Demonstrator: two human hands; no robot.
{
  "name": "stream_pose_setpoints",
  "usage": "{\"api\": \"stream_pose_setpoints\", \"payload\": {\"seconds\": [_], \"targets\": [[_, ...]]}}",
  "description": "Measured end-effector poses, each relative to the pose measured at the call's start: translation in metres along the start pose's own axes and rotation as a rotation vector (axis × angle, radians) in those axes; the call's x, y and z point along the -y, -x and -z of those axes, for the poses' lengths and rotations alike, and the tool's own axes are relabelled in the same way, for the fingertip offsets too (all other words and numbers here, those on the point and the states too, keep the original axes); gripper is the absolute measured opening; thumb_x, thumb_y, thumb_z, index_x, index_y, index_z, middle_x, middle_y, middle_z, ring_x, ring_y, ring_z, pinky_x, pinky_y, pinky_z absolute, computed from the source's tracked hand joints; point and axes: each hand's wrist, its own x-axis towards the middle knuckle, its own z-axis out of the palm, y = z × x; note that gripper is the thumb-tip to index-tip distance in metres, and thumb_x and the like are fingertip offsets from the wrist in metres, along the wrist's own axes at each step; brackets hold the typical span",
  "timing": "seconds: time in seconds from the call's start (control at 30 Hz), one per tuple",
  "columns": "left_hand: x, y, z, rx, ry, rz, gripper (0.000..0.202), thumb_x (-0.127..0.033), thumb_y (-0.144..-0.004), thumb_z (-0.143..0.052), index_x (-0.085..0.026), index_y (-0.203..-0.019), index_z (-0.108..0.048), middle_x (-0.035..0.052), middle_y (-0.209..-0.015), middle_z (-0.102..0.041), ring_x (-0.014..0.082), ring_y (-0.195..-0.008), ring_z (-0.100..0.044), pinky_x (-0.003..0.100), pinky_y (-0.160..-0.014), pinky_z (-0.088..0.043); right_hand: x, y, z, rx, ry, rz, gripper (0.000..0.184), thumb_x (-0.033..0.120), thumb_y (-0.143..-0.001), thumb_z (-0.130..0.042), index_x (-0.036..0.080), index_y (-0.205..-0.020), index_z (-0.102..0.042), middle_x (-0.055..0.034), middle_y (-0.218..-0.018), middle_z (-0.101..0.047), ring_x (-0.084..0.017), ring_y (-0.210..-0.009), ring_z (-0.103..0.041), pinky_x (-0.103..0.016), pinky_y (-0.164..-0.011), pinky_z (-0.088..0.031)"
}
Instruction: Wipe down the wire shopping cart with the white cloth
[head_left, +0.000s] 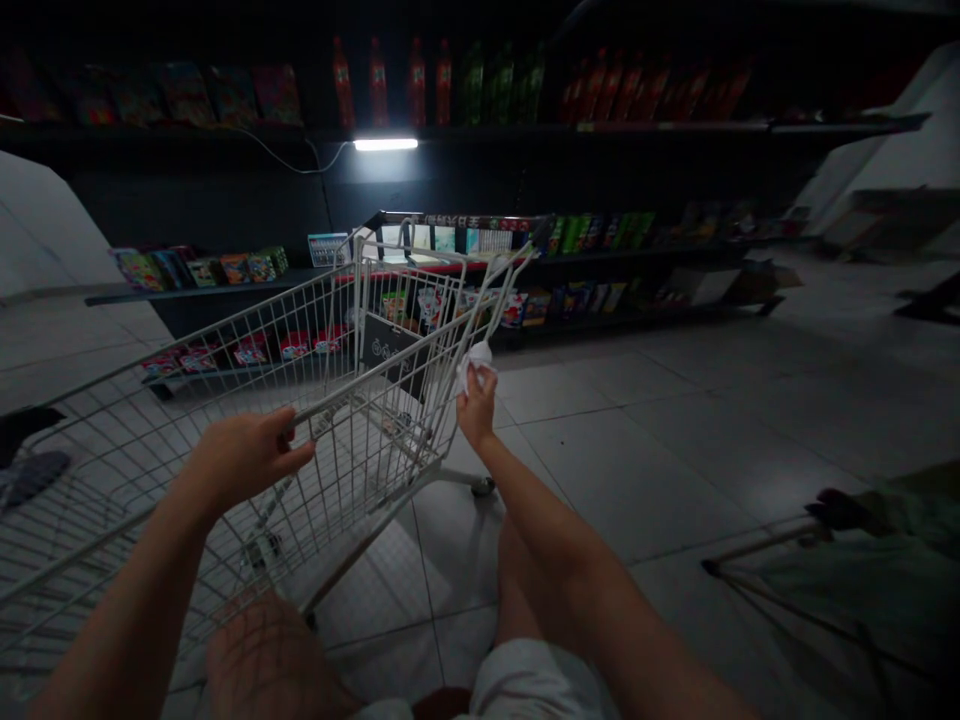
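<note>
The upper side rail of the shopping cart [360, 383] is gripped by the left hand [247, 452], its fingers curled over the wire rim. At the cart's handle end, a crumpled white cloth [480, 355] is pinched in the right hand [477, 402]; whether the cart's frame is touched by the cloth cannot be told. Through the wire basket, tiled floor [585, 440] is seen, and the cart's near end is cut off at the picture's edge. Inside the handle end, a dark panel [394, 352] with white symbols is partly screened by wires. To the right of the cart, a folding stool [795, 600] is cut off and lost in shadow.

Beyond the cart, a shelf unit [450, 131] is stocked: red packets [251, 348] low down, small boxes [234, 268] on the middle level, and red-labelled bottles [379, 85] and green bottles [502, 85] on the upper one, above a lit tube lamp [385, 145]. Goods directly behind the cart are partly hidden; most labels are too dim to be read.
</note>
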Motion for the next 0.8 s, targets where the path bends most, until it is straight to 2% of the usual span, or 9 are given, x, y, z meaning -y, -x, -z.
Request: {"api": "stream_pose_setpoints", "payload": {"seconds": [0.07,0.13,0.27,0.33,0.4,0.5,0.63,0.7,0.8], "targets": [[0.004,-0.001,0.0,-0.001,0.0,-0.008,0.035,-0.056,-0.082,-0.045,-0.022,-0.074,-0.048,0.0037,-0.066,-0.064,0.0181,-0.058,-0.055,0.028,-0.055,-0.027,-0.01,0.014,0.005,0.127,-0.022,-0.015,0.059,0.011,-0.075,-0.045,0.012,-0.134,-0.055,-0.0154,-0.132,-0.04,-0.026,-0.129,-0.044,-0.042,-0.115,-0.038],[0.008,-0.002,0.0,-0.001,0.008,-0.015,0.035,-0.056,-0.081,-0.046,-0.022,-0.073,-0.047,0.003,-0.066,-0.064,0.017,-0.058,-0.055,0.027,-0.055,-0.027,-0.018,0.009,0.018,0.18,-0.055,0.0,0.055,0.011,-0.074,-0.045,0.014,-0.128,-0.06,-0.0145,-0.126,-0.047,-0.025,-0.121,-0.05,-0.044,-0.112,-0.042],[0.025,-0.001,0.0,-0.008,0.023,-0.018,0.036,-0.056,-0.08,-0.048,-0.022,-0.07,-0.046,0.0003,-0.061,-0.06,0.0146,-0.055,-0.051,0.025,-0.056,-0.026,-0.013,-0.041,0.045,-0.112,-0.14,0.076,0.056,0.012,-0.075,-0.043,0.018,-0.128,-0.059,-0.0122,-0.126,-0.049,-0.024,-0.123,-0.048,-0.044,-0.114,-0.039],[0.037,-0.001,-0.001,-0.019,0.033,-0.024,0.039,-0.059,-0.08,-0.048,-0.022,-0.068,-0.046,-0.0006,-0.059,-0.058,0.0144,-0.054,-0.05,0.025,-0.057,-0.026,0.0,-0.063,0.046,-0.227,-0.154,0.114,0.057,0.012,-0.075,-0.043,0.02,-0.13,-0.057,-0.0112,-0.13,-0.045,-0.023,-0.128,-0.044,-0.044,-0.116,-0.035],[0.049,0.0,-0.002,-0.02,0.043,-0.025,0.044,-0.064,-0.08,-0.046,-0.022,-0.067,-0.045,-0.0011,-0.057,-0.056,0.0143,-0.054,-0.05,0.025,-0.057,-0.028,0.014,-0.065,0.036,-0.224,-0.157,0.133,0.057,0.012,-0.076,-0.043,0.021,-0.13,-0.057,-0.0113,-0.132,-0.043,-0.024,-0.131,-0.043,-0.044,-0.116,-0.034],[0.066,0.002,-0.002,0.001,0.062,-0.009,0.049,-0.069,-0.078,-0.046,-0.022,-0.066,-0.046,-0.0018,-0.057,-0.055,0.0142,-0.054,-0.051,0.025,-0.058,-0.03,0.024,-0.019,0.005,-0.127,-0.177,0.088,0.055,0.012,-0.077,-0.043,0.018,-0.129,-0.059,-0.0134,-0.131,-0.042,-0.026,-0.132,-0.042,-0.045,-0.116,-0.034],[0.084,0.005,0.0,0.064,0.087,0.036,0.052,-0.072,-0.077,-0.044,-0.021,-0.064,-0.045,-0.0024,-0.057,-0.054,0.0142,-0.055,-0.052,0.025,-0.06,-0.032,0.017,0.094,-0.029,0.176,-0.247,-0.121,0.052,0.01,-0.073,-0.045,0.015,-0.122,-0.064,-0.0143,-0.129,-0.048,-0.024,-0.127,-0.047,-0.043,-0.112,-0.04],[0.086,0.004,0.006,0.129,0.064,0.095,0.054,-0.073,-0.078,-0.04,-0.021,-0.065,-0.048,-0.0013,-0.058,-0.055,0.0156,-0.058,-0.054,0.025,-0.061,-0.033,0.01,0.135,-0.036,0.312,-0.296,-0.206,0.051,0.008,-0.066,-0.046,0.019,-0.111,-0.069,-0.0099,-0.122,-0.055,-0.02,-0.108,-0.058,-0.036,-0.099,-0.05],[0.07,-0.004,0.018,0.111,0.008,0.18,0.06,-0.072,-0.082,-0.034,-0.02,-0.086,-0.063,0.0034,-0.076,-0.068,0.0207,-0.073,-0.061,0.027,-0.066,-0.036,-0.002,0.145,-0.038,0.315,-0.332,-0.273,0.047,0.008,-0.063,-0.045,0.019,-0.1,-0.073,-0.0062,-0.106,-0.062,-0.015,-0.088,-0.061,-0.03,-0.085,-0.054]]}}
